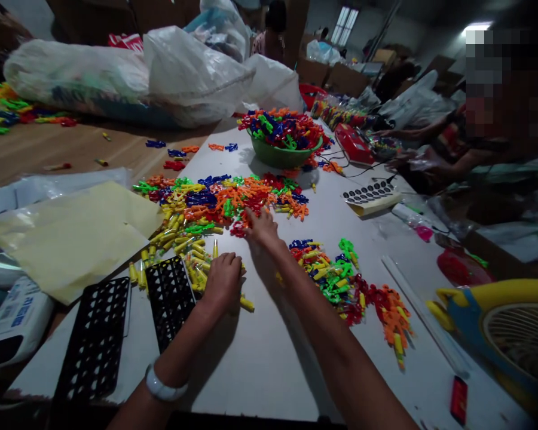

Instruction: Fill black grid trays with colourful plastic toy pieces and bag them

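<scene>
My left hand (224, 279) rests low over the table with its fingers curled down, beside a spread of small yellow tubes with clear ends (199, 263). One yellow tube (215, 248) points up just past its knuckles; whatever lies under the fingers is hidden. My right hand (262, 228) reaches forward with fingers apart, their tips touching red pieces at the near edge of a pile of coloured plastic figures (233, 200). To the right of my right forearm lies a second heap, green, orange and red figures with yellow tubes (336, 272).
Two black perforated trays (94, 337) stand at left by a yellow sheet (80, 239). A green bowl (280, 156) heaped with figures is farther back. At right are a power strip (370, 192), a yellow-blue fan (488, 322) and a seated person. Large plastic sacks (192, 77) lie behind.
</scene>
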Tool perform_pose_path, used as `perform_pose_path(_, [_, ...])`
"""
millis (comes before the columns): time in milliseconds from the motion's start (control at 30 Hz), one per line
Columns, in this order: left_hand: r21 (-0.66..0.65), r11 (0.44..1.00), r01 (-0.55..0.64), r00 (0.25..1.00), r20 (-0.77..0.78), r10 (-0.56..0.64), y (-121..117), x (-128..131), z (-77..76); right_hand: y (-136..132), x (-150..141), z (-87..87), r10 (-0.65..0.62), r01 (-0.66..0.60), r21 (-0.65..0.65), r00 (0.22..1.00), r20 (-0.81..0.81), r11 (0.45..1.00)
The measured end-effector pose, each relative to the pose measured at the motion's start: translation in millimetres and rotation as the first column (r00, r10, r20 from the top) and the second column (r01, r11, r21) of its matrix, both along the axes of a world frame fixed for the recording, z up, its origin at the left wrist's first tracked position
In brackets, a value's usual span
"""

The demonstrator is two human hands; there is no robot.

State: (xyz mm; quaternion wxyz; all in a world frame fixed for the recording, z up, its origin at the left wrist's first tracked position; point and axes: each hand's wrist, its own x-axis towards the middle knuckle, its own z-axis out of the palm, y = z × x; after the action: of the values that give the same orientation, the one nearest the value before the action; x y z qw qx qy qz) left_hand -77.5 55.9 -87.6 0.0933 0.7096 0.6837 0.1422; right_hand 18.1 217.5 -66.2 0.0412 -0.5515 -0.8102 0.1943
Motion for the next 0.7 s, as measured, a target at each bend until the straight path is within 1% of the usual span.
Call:
perform_pose_path(67, [0.007,1.000,-0.005,1.000,-0.015,0.005,-1.2,1.7,0.8,-23.7,-6.4,-2.9,0.096,-0.096,-0.004,0.995,0.013,0.995])
perform_pose_path(133, [0.009,1.000,-0.026,0.999,-0.042,0.026,-4.0,2.8,3.0,-42.6,-5.2,-3.3,0.188,-0.187,0.006,0.982,-0.027,0.982])
perform_pose_path(167, [0.008,0.999,-0.042,0.998,-0.053,0.042,-6.1,3.0,4.3,-49.2,-0.9,-3.0,0.235,-0.234,0.017,0.969,-0.081,0.972])
perform_pose_path(233, [0.004,0.997,-0.074,0.995,-0.065,0.074,-11.3,2.4,6.7,-56.0,13.5,-2.4,0.300,-0.296,0.057,0.918,-0.261,0.954])
perform_pose_path(267, [0.003,0.996,-0.086,0.994,-0.062,0.086,-14.1,1.9,7.5,-56.6,22.5,-2.5,0.302,-0.292,0.083,0.881,-0.364,0.953])
perform_pose_path(333, [0.005,0.995,-0.096,0.994,-0.043,0.096,-19.3,0.4,8.5,-54.1,40.0,-4.0,0.234,-0.218,0.094,0.810,-0.537,0.971])
perform_pose_path(400, [0.017,0.995,-0.101,0.995,-0.019,0.101,-22.4,-1.7,9.4,-50.8,53.3,-7.3,0.122,-0.130,0.034,0.768,-0.628,0.991])
perform_pose_path(467, [0.036,0.993,-0.112,0.994,0.010,0.111,-21.2,-4.8,11.0,-50.7,60.2,-11.5,0.046,-0.088,-0.033,0.765,-0.643,0.996])
perform_pose_path(500, [0.048,0.992,-0.120,0.993,0.025,0.119,-18.6,-6.7,12.2,-52.3,61.4,-13.6,0.030,-0.066,-0.034,0.779,-0.626,0.997])
perform_pose_path(533, [0.060,0.990,-0.129,0.991,0.038,0.127,-14.4,-8.8,13.5,-54.7,61.2,-15.5,0.025,-0.035,-0.005,0.805,-0.593,0.999])
perform_pose_path(600, [0.082,0.986,-0.148,0.988,0.053,0.144,-2.4,-12.6,15.7,-61.0,58.1,-18.5,0.025,0.027,0.100,0.873,-0.487,0.995])
perform_pose_path(667, [0.100,0.984,-0.150,0.986,0.083,0.142,12.7,-14.7,16.1,-66.7,53.7,-20.5,0.030,0.045,0.185,0.923,-0.383,0.982])
perform_pose_path(700, [0.109,0.984,-0.143,0.986,0.105,0.132,20.2,-14.7,15.3,-68.6,51.8,-21.1,0.042,0.033,0.204,0.935,-0.352,0.978])
